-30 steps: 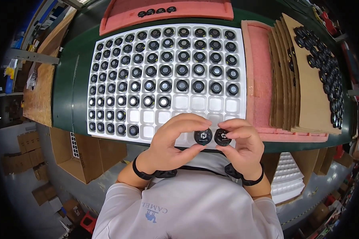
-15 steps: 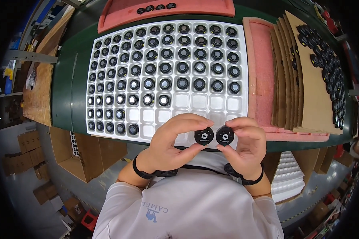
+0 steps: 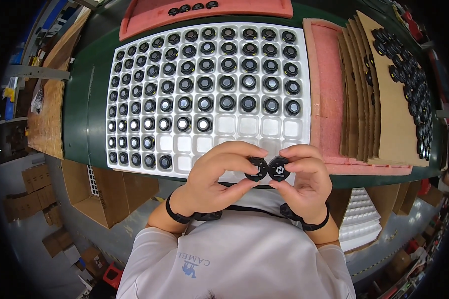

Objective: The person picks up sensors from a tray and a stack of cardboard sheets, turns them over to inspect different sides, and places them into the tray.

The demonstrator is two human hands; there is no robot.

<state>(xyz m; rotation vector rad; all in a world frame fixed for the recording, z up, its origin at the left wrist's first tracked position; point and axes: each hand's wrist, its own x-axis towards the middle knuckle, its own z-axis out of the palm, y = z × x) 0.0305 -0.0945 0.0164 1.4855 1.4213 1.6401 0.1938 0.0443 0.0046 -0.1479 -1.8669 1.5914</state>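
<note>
Between the thumb and fingers of my left hand (image 3: 217, 172) is a round black disc device (image 3: 261, 172) with a white mark on its face. My left fingers cover part of that face. My right hand (image 3: 308, 182) pinches a matching black disc device (image 3: 278, 172), its white mark in plain sight. The two discs sit side by side, edges touching or nearly so, over the near edge of a white moulded tray (image 3: 226, 125). Rows of black round devices (image 3: 204, 103) with grey centres fill most of the tray's pockets; several near pockets show bare white.
Pink foam (image 3: 329, 94) borders the tray on the right, and a pink foam piece (image 3: 244, 12) with several devices lies behind. Cardboard sheets (image 3: 391, 114) at the right bear a pile of black devices (image 3: 416, 99). Below the green table (image 3: 77, 109) stand open cardboard boxes (image 3: 92, 194).
The two discs have come closer together, and the right one has shifted slightly left. My left fingers now cover more of the left disc's face.
</note>
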